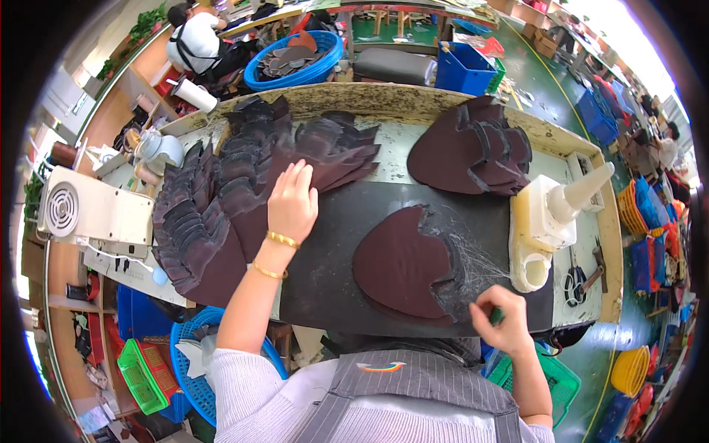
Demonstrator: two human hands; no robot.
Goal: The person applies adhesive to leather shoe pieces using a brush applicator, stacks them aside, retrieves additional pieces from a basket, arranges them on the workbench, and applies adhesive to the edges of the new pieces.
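Two bare hands are being shown in the head view, over a black mat point(325, 251). A single maroon piece point(399, 262) is lying flat on the mat, between the hands — its rounded end is facing left, its notched, dark-edged side right. Its line from rounded end to notches is running roughly left to right; since it is appearing almost as broad as long, no clear long axis can be told.

The right hand point(504, 319) is being held nearer to it, just off its lower right corner. The right fingers are being curled closed around a small green object point(495, 316) whose kind cannot be told. From these fingertips the piece is lying to the left and slightly farther from the body, near but apart.

The left hand point(292, 205) is being laid on a fanned stack of maroon pieces point(330, 173). Its fingers are being held straight and together, closed on nothing that shows; whether an edge is being touched underneath cannot be told. From these fingers the single piece is lying to the right and closer to the body — farther off than from the right hand.
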